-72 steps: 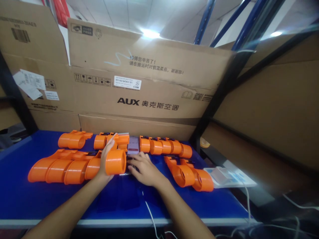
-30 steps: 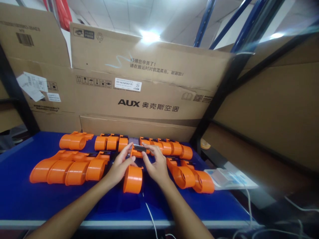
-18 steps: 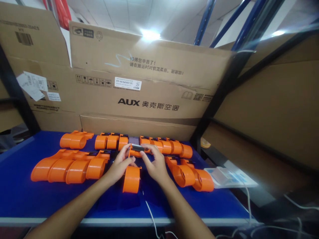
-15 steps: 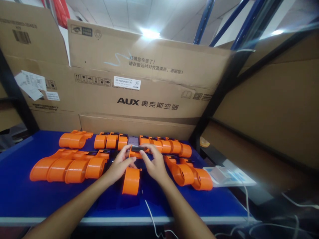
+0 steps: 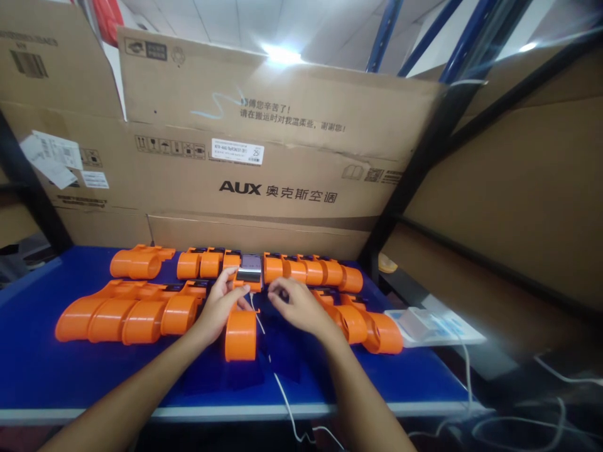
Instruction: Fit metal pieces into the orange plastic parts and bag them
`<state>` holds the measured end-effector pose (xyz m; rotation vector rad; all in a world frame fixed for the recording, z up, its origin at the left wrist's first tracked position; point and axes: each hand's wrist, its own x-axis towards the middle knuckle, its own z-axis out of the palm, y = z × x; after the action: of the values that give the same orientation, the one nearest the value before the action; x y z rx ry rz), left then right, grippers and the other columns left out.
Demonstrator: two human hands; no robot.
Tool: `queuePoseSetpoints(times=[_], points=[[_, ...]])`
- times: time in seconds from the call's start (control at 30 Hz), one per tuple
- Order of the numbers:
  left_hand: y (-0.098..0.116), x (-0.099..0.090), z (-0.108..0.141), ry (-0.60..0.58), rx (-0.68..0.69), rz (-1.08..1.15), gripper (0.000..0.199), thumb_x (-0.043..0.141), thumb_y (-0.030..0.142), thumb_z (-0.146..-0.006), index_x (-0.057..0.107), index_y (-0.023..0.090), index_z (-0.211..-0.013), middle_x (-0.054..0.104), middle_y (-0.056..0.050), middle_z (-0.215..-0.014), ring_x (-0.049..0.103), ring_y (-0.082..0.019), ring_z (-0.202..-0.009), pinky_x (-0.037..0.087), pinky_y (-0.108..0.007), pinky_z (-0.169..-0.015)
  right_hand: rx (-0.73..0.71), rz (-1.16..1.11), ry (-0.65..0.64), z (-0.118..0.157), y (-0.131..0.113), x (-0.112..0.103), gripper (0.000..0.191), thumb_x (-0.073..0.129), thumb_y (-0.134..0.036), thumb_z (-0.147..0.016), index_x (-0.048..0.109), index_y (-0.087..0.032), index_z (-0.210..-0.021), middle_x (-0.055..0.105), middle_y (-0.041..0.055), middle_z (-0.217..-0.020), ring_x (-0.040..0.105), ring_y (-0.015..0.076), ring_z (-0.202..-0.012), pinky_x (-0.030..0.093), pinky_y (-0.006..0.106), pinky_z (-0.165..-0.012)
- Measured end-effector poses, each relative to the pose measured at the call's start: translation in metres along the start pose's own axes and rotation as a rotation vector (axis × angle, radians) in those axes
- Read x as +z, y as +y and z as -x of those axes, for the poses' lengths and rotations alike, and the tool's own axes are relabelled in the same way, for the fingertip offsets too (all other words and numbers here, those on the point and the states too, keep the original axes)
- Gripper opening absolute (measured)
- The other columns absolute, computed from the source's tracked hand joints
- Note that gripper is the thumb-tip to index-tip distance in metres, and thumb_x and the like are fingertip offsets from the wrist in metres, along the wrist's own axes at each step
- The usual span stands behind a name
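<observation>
My left hand (image 5: 221,301) grips an orange holder (image 5: 245,285) with a black device (image 5: 249,276) on its top. An orange ring (image 5: 240,337) shows below those fingers and seems to belong to the same holder; the join is hidden. The white cable (image 5: 277,376) runs up from the table's front edge to the underside of the holder; whether it is plugged in cannot be made out. My right hand (image 5: 299,304) is just right of the holder, apart from it, fingers loosely bent with nothing seen between them. A phone (image 5: 252,261) is right behind the holder.
Several orange ring holders line the blue table (image 5: 155,380): a back-left group (image 5: 188,265), a back-right row (image 5: 313,273), a front-left row (image 5: 141,321) and a front-right group (image 5: 384,333). A white tray (image 5: 443,333) lies at the right edge, and cardboard (image 5: 282,157) stands behind.
My right hand has come off the holder and moved down and right. With the left hand, the holder has shifted slightly left. More of the white cable now shows, reaching the holder.
</observation>
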<state>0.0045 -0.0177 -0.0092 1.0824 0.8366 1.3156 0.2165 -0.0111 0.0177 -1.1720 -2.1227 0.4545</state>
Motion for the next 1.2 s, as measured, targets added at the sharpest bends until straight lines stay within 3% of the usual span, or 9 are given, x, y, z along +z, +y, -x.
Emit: queuePoseSetpoints(times=[0.07, 0.17, 0.27, 0.53, 0.67, 0.73, 0.87, 0.97, 1.2], points=[[0.0, 0.0, 0.0, -0.016, 0.011, -0.013, 0.067, 0.077, 0.041, -0.077, 0.044, 0.022, -0.132, 0.067, 0.002, -0.073, 0.067, -0.017, -0.051, 0.049, -0.024, -0.05, -0.006, 0.153, -0.157, 0.003, 0.001, -0.003, 0.02, 0.071, -0.028, -0.085, 0.069, -0.022, -0.104, 0.07, 0.004, -0.092, 0.062, 0.0232, -0.091, 0.046, 0.036, -0.086], [-0.001, 0.0, 0.0, -0.024, 0.02, -0.02, 0.064, 0.077, 0.04, -0.078, 0.044, 0.023, -0.13, 0.069, 0.001, -0.077, 0.067, -0.017, -0.051, 0.049, -0.024, -0.05, 0.012, 0.272, -0.291, 0.006, 0.0, -0.003, 0.036, 0.079, -0.034, -0.078, 0.07, -0.024, -0.111, 0.07, 0.0062, -0.101, 0.06, 0.0262, -0.1, 0.043, 0.039, -0.089], [0.0, 0.0, 0.001, -0.019, 0.027, -0.025, 0.063, 0.077, 0.04, -0.078, 0.045, 0.022, -0.129, 0.068, 0.002, -0.075, 0.067, -0.016, -0.051, 0.048, -0.023, -0.05, 0.036, 0.318, -0.34, 0.006, 0.001, 0.001, 0.03, 0.079, -0.034, -0.079, 0.072, -0.022, -0.105, 0.069, 0.0071, -0.1, 0.058, 0.0263, -0.101, 0.042, 0.039, -0.09], [-0.003, -0.002, -0.002, -0.021, 0.042, -0.04, 0.061, 0.077, 0.043, -0.078, 0.047, 0.023, -0.128, 0.066, 0.003, -0.074, 0.067, -0.016, -0.051, 0.049, -0.024, -0.051, -0.091, 0.174, -0.148, 0.007, 0.008, 0.008, 0.022, 0.082, -0.015, -0.072, 0.066, -0.023, -0.086, 0.067, 0.0018, -0.085, 0.06, 0.0214, -0.083, 0.045, 0.032, -0.076], [-0.006, -0.003, -0.003, -0.016, 0.064, -0.06, 0.058, 0.076, 0.043, -0.079, 0.048, 0.023, -0.125, 0.064, 0.005, -0.071, 0.064, -0.014, -0.047, 0.047, -0.023, -0.05, -0.141, 0.097, 0.041, 0.001, 0.005, 0.003, 0.003, 0.067, -0.025, -0.09, 0.069, -0.022, -0.092, 0.069, 0.0034, -0.084, 0.061, 0.0205, -0.076, 0.048, 0.032, -0.073], [-0.007, -0.003, -0.004, -0.026, 0.071, -0.067, 0.057, 0.075, 0.043, -0.08, 0.047, 0.023, -0.125, 0.066, 0.003, -0.076, 0.063, -0.012, -0.046, 0.046, -0.022, -0.049, -0.111, 0.013, 0.123, -0.001, 0.004, 0.002, 0.014, 0.059, -0.032, -0.097, 0.07, -0.022, -0.097, 0.071, 0.0039, -0.084, 0.063, 0.0205, -0.073, 0.05, 0.032, -0.071], [-0.009, -0.003, -0.004, -0.027, 0.077, -0.11, 0.056, 0.074, 0.044, -0.08, 0.046, 0.023, -0.125, 0.067, 0.002, -0.081, 0.064, -0.012, -0.048, 0.046, -0.022, -0.048, -0.125, -0.143, 0.171, -0.003, 0.003, 0.007, 0.024, 0.05, -0.032, -0.103, 0.068, -0.022, -0.115, 0.074, 0.0071, -0.106, 0.069, 0.0242, -0.095, 0.055, 0.038, -0.086], [-0.009, -0.003, -0.004, -0.006, 0.084, -0.117, 0.057, 0.074, 0.045, -0.08, 0.047, 0.023, -0.125, 0.066, 0.003, -0.081, 0.065, -0.013, -0.048, 0.045, -0.022, -0.047, -0.156, -0.154, 0.166, -0.002, 0.002, 0.012, 0.028, 0.047, -0.029, -0.103, 0.065, -0.024, -0.124, 0.07, 0.009, -0.123, 0.066, 0.0255, -0.114, 0.051, 0.043, -0.099], [-0.008, -0.003, -0.004, 0.004, 0.086, -0.112, 0.057, 0.074, 0.046, -0.08, 0.048, 0.023, -0.125, 0.067, 0.002, -0.082, 0.064, -0.013, -0.048, 0.045, -0.022, -0.047, -0.128, -0.13, 0.19, 0.001, 0.003, 0.018, 0.038, 0.044, -0.026, -0.102, 0.055, -0.026, -0.138, 0.064, 0.0089, -0.137, 0.06, 0.026, -0.127, 0.046, 0.047, -0.11]])
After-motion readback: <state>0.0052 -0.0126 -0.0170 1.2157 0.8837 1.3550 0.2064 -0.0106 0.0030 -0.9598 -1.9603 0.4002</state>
